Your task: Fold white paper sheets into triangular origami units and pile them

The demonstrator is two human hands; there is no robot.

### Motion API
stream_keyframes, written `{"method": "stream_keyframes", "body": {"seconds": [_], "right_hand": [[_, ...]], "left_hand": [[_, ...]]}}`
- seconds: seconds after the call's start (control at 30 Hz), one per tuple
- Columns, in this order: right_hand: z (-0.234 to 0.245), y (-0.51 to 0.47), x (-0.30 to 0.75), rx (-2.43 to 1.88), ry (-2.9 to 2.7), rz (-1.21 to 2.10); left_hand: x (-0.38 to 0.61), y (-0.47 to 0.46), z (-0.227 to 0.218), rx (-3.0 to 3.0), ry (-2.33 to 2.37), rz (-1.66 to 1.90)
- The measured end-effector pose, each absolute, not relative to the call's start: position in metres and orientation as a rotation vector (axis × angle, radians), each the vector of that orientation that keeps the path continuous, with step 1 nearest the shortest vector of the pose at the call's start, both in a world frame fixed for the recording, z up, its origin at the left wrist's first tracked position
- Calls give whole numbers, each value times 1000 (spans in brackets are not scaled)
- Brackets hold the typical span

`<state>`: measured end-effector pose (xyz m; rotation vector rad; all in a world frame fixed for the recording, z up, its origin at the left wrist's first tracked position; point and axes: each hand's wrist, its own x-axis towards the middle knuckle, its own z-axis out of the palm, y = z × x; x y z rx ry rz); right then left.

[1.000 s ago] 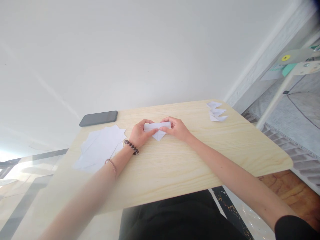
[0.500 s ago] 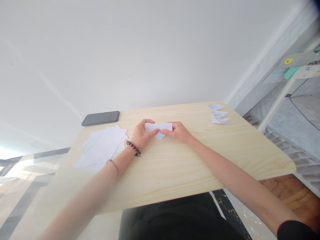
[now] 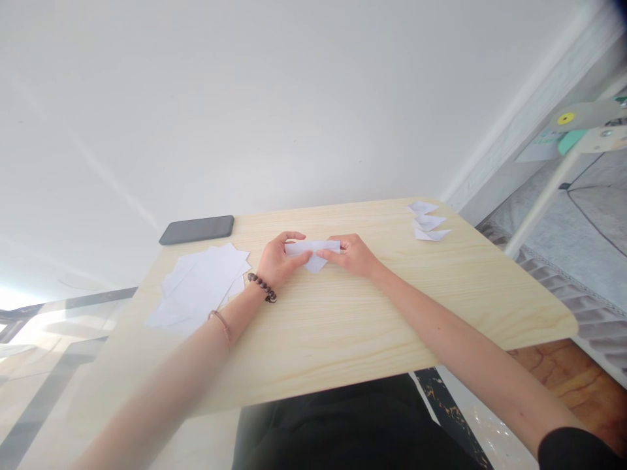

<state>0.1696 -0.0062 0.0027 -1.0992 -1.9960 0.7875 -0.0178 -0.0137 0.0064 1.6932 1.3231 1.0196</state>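
Observation:
A partly folded white sheet of paper (image 3: pixel 313 247) is held above the middle of the table, with a straight band along its top and a pointed part below. My left hand (image 3: pixel 281 258) grips its left end, thumb on the near face and fingers behind. At the other end my right hand (image 3: pixel 353 253) pinches it the same way, its thumb pressing close to the middle. The fingers behind the paper are partly hidden. Beside my left wrist lies a loose pile of white paper sheets (image 3: pixel 200 284).
A black smartphone (image 3: pixel 197 230) lies at the table's back left edge. Several folded white paper pieces (image 3: pixel 430 222) sit in a row at the back right. The pale wooden table (image 3: pixel 313 346) meets a white wall (image 3: pixel 294 104). A white metal frame (image 3: pixel 553 183) stands to the right.
My right thumb has slid slightly right along the paper, away from the left thumb. The paper's top band looks narrower, as if tilted or folded a little further. Both hands keep their hold.

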Motion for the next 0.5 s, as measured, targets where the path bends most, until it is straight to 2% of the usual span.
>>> {"method": "stream_keyframes", "body": {"seconds": [0.5], "right_hand": [[2, 4, 196, -1147, -1928, 1010]], "left_hand": [[-31, -6, -2, 1695, 1253, 959]]}}
